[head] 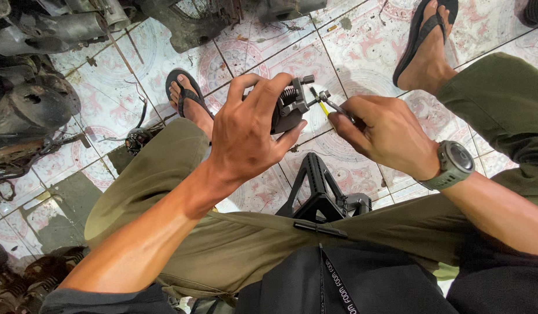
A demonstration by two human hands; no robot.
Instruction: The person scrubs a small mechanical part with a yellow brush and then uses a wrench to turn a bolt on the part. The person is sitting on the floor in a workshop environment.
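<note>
- Holding a small dark metal part point(290, 107) with a spring on it, the left hand point(245, 136) has its grip closed around the part, above the tiled floor point(106, 99).
- The right hand point(385, 134) grips closed a thin yellow-handled tool point(329, 106).
- The tool's long axis points left, its tip touching the part's right side.

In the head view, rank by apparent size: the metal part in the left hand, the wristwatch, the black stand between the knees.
1. black stand
2. metal part, partly hidden by the left hand
3. wristwatch; it is nearer the camera, so unsure.
</note>
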